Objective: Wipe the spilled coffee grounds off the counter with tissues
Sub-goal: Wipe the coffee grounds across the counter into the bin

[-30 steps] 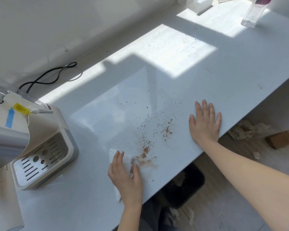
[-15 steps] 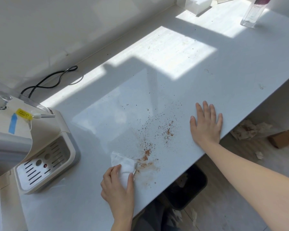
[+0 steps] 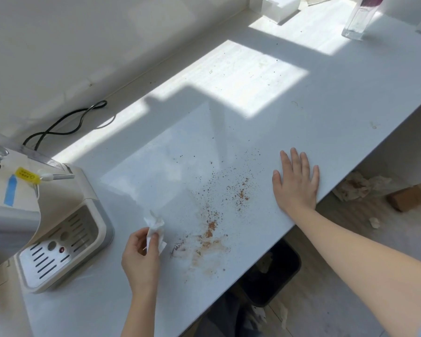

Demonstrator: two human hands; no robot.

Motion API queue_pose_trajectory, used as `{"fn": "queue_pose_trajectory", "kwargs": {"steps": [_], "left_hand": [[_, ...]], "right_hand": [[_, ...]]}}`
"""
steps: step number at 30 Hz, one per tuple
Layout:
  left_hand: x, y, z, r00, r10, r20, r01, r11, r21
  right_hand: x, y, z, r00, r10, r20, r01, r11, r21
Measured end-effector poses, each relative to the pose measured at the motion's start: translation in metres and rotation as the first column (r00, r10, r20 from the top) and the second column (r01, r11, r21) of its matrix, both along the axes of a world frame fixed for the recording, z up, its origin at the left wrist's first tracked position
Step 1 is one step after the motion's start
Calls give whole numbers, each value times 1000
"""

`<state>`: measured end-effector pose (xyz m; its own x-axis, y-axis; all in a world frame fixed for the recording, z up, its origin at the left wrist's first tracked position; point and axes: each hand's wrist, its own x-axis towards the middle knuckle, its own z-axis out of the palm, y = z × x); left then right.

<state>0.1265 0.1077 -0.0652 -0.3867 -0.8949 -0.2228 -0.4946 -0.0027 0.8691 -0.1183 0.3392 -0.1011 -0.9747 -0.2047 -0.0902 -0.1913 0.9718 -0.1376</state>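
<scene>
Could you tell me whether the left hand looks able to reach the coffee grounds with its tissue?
Probably yes: the left hand, holding the tissue, is just beside the coffee grounds with only bare counter between, and the right hand rests flat at their far side.

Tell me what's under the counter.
A black bin pokes out below the counter edge, with crumpled tissues and a brown box on the floor. The counter hides the bin's far part.

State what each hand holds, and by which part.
The left hand pinches the crumpled tissue at its lower half, thumb against fingers. The right hand holds nothing, lying flat on the counter.
</scene>
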Motion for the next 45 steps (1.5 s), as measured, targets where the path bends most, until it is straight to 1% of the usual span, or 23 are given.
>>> {"fn": "queue_pose_trajectory", "kwargs": {"steps": [3, 5, 11, 13, 18, 22, 25, 28, 29, 32, 38, 41, 45], "left_hand": [[-15, -18, 2, 998, -40, -58, 43, 998, 45], [-25, -30, 4, 993, -95, -64, 98, 995, 36], [-66, -69, 1, 974, -223, 26, 223, 975, -15], [-91, -75, 1, 956, -288, 52, 291, 954, -66], [-170, -76, -1, 876, -474, 91, 482, 850, -211], [-216, -77, -10, 823, -541, 172, 566, 762, -313], [-230, -73, -15, 771, -604, 202, 629, 674, -387], [-227, -63, -19, 707, -658, 259, 681, 535, -500], [-223, -57, -20, 691, -673, 263, 689, 505, -519], [-207, -41, -18, 634, -730, 255, 721, 440, -536], [-152, -14, -17, 441, -847, 296, 825, 253, -505], [-128, -5, -16, 385, -866, 320, 854, 203, -479], [-95, 13, -11, 353, -884, 305, 862, 180, -474]], "right_hand": [[0, 0, 1, 1000, -1, -1, 1, 1000, 5], [0, 0, 2, 1000, 2, 2, -2, 1000, 1], [0, 0, 2, 1000, 0, 3, 0, 1000, 11], [0, -1, 2, 1000, -2, 0, 2, 1000, 13], [0, -1, 0, 1000, -9, -12, 9, 1000, 21], [0, -2, 0, 1000, -8, -25, 9, 1000, 28], [0, -2, 0, 999, -9, -32, 10, 999, 31], [-1, -2, -1, 999, -16, -32, 17, 999, 38], [-1, -2, -2, 999, -18, -30, 19, 999, 45], [0, -3, -2, 1000, -16, -26, 18, 998, 61], [0, -2, 0, 999, -24, -23, 26, 998, 51], [0, -3, 1, 1000, -22, -20, 23, 999, 45], [1, -2, 2, 999, -27, -18, 28, 999, 37]]}}
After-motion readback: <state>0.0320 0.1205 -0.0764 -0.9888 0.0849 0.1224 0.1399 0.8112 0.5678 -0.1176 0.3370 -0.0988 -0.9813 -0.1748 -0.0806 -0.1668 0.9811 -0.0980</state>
